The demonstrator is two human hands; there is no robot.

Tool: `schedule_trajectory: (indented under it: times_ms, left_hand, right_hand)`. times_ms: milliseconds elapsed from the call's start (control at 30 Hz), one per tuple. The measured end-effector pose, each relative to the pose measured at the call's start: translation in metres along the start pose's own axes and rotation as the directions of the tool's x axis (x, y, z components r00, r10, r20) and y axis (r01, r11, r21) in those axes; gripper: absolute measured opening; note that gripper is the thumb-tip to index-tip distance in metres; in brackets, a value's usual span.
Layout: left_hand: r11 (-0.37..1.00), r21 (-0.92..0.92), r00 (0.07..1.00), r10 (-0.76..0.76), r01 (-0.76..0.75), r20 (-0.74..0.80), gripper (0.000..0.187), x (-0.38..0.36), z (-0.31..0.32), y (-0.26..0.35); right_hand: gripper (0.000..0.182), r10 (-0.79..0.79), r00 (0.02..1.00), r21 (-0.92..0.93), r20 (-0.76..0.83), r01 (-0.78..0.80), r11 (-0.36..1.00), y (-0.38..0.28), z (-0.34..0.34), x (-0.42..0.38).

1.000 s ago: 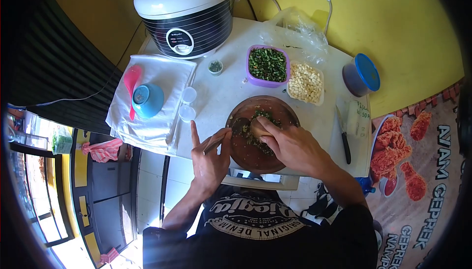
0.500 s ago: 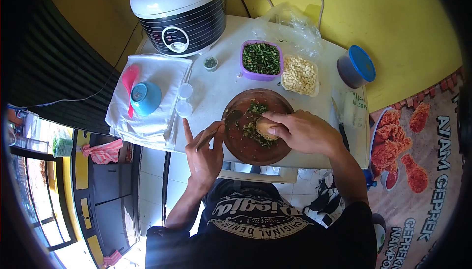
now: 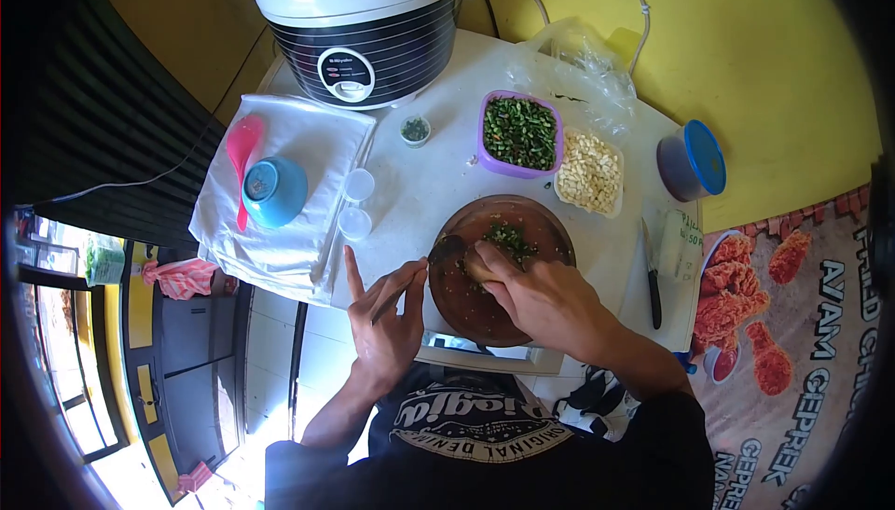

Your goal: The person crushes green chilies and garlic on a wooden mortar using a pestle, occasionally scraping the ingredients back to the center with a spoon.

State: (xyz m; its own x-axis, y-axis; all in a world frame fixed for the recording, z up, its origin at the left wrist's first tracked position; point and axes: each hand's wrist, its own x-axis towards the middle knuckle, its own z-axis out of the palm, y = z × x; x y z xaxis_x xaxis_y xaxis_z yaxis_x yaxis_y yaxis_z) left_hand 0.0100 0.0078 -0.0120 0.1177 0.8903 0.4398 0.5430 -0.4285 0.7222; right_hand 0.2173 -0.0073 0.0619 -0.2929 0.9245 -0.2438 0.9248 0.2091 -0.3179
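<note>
A round brown mortar dish (image 3: 466, 310) stands at the table's front edge with chopped green pieces (image 3: 509, 241) in it. My right hand (image 3: 564, 310) is wrapped round a wooden pestle (image 3: 481, 268), pressed down into the dish; its lower end is partly hidden. Between the fingers of my left hand (image 3: 384, 328) is the handle of a metal spoon (image 3: 448, 250), whose dark bowl reaches over the dish's left rim. One finger of that hand points away from the others.
Behind the dish stand a purple tub (image 3: 520, 167) of cut greens and a clear tub (image 3: 589, 172) of pale chopped pieces. A knife (image 3: 654, 296) lies at right, near a blue-lidded container (image 3: 692, 163). A rice cooker (image 3: 368, 44), blue bowl (image 3: 275, 191) and small cups (image 3: 356, 223) are left.
My right hand has moved the pestle left within the dish, towards the spoon, and tilted it. My left hand keeps its grip on the spoon. The whole view has shifted slightly.
</note>
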Motion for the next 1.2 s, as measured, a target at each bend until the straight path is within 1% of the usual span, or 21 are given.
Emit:
schedule_trajectory:
  times_ms: [67, 133, 233, 333, 367, 433, 467, 533, 567, 600, 667, 700, 733, 800, 867, 967, 1033, 1067, 1133, 1167, 1200]
  left_hand:
    - [0.999, 0.035, 0.999, 0.026, -0.027, 0.034, 0.012, -0.003, -0.003, 0.001]
    - [0.999, 0.050, 1.000, 0.006, -0.007, 0.023, 0.012, -0.002, -0.007, 0.000]
    - [0.999, 0.033, 0.999, 0.038, -0.039, 0.020, 0.012, -0.009, -0.004, -0.002]
    - [0.999, 0.048, 1.000, -0.006, 0.006, 0.007, 0.010, 0.000, -0.004, -0.005]
    - [0.999, 0.044, 1.000, 0.004, -0.004, 0.014, 0.010, -0.004, -0.002, -0.003]
    - [1.000, 0.022, 1.000, 0.010, -0.010, 0.008, 0.008, -0.004, 0.000, 0.000]
    - [1.000, 0.008, 1.000, 0.027, -0.027, -0.006, 0.009, -0.003, 0.000, -0.001]
    - [1.000, 0.029, 1.000, 0.004, -0.004, 0.023, 0.009, -0.003, -0.005, 0.003]
    - [0.999, 0.032, 1.000, 0.010, -0.011, 0.023, 0.009, -0.002, -0.007, 0.003]
    - [1.000, 0.028, 1.000, -0.016, 0.015, 0.023, 0.009, -0.002, -0.008, 0.003]
    - [0.999, 0.019, 0.998, -0.046, 0.045, 0.030, 0.009, -0.003, -0.007, 0.004]
    - [0.999, 0.020, 0.999, -0.033, 0.033, 0.010, 0.009, -0.003, -0.005, 0.003]
    - [1.000, 0.023, 1.000, -0.021, 0.021, -0.007, 0.009, -0.003, -0.003, 0.003]
    - [1.000, 0.024, 1.000, -0.008, 0.008, -0.002, 0.009, -0.003, 0.000, 0.004]
    - [1.000, 0.025, 1.000, 0.003, -0.003, -0.001, 0.010, -0.003, 0.002, 0.004]
    - [1.000, 0.006, 1.000, -0.004, 0.004, 0.009, 0.010, -0.005, 0.003, 0.005]
    - [1.000, 0.007, 1.000, -0.011, 0.011, 0.014, 0.011, -0.006, 0.002, 0.007]
    - [1.000, 0.010, 1.000, -0.022, 0.022, 0.008, 0.011, -0.008, 0.001, 0.007]
    - [1.000, 0.008, 1.000, -0.013, 0.013, 0.008, 0.011, -0.009, 0.001, 0.006]
    - [1.000, 0.006, 1.000, -0.020, 0.020, -0.002, 0.011, -0.011, 0.002, 0.007]
    - [1.000, 0.003, 1.000, -0.027, 0.027, -0.004, 0.011, -0.012, 0.002, 0.007]
  right_hand:
    - [0.048, 0.007, 1.000, 0.033, 0.018, -0.007, 0.999, 0.001, 0.006, -0.011]
    - [0.049, -0.039, 0.999, 0.026, -0.031, 0.039, 0.999, 0.004, 0.000, 0.008]
    - [0.049, 0.019, 0.999, 0.007, -0.033, -0.019, 1.000, -0.002, 0.010, -0.003]
    - [0.046, -0.062, 0.992, 0.056, -0.107, 0.068, 0.996, 0.005, 0.012, -0.001]
    - [0.046, -0.038, 0.995, 0.083, -0.090, 0.046, 0.995, 0.000, 0.017, -0.008]
    - [0.047, 0.071, 0.994, 0.069, 0.086, -0.077, 0.995, -0.002, -0.005, 0.009]
    - [0.047, 0.081, 0.993, 0.070, 0.085, -0.087, 0.994, 0.010, -0.005, 0.012]
    - [0.047, -0.048, 0.995, 0.300, -0.089, 0.073, 0.951, 0.039, 0.007, 0.014]
    - [0.048, -0.026, 0.983, 0.321, -0.180, 0.084, 0.944, 0.041, 0.014, 0.007]
    - [0.048, -0.028, 0.982, 0.319, -0.186, 0.088, 0.944, 0.034, 0.011, 0.001]
    - [0.045, -0.006, 0.990, 0.224, -0.138, 0.037, 0.974, 0.015, 0.003, -0.016]
    - [0.046, -0.079, 0.978, 0.151, -0.193, 0.109, 0.983, 0.010, 0.009, -0.021]
    - [0.046, -0.072, 0.979, 0.154, -0.193, 0.102, 0.983, 0.002, 0.014, -0.025]
    - [0.046, -0.090, 0.983, -0.057, -0.157, 0.082, 0.995, -0.010, 0.021, -0.027]
    - [0.045, -0.071, 0.984, -0.081, -0.163, 0.059, 0.995, -0.006, 0.019, -0.021]
    - [0.045, -0.053, 0.967, -0.106, -0.249, 0.027, 0.994, 0.006, 0.019, -0.019]
    - [0.047, 0.032, 0.966, 0.084, -0.258, -0.010, 0.996, 0.015, 0.018, -0.027]
    - [0.047, 0.023, 0.968, 0.081, -0.250, -0.003, 0.997, 0.020, 0.019, -0.034]
    - [0.049, 0.193, 0.948, 0.520, -0.252, -0.036, 0.854, 0.031, 0.020, -0.055]
    - [0.050, 0.241, 0.954, 0.560, -0.179, -0.102, 0.822, 0.033, 0.017, -0.065]
    - [0.050, 0.234, 0.956, 0.556, -0.177, -0.098, 0.825, 0.036, 0.020, -0.072]
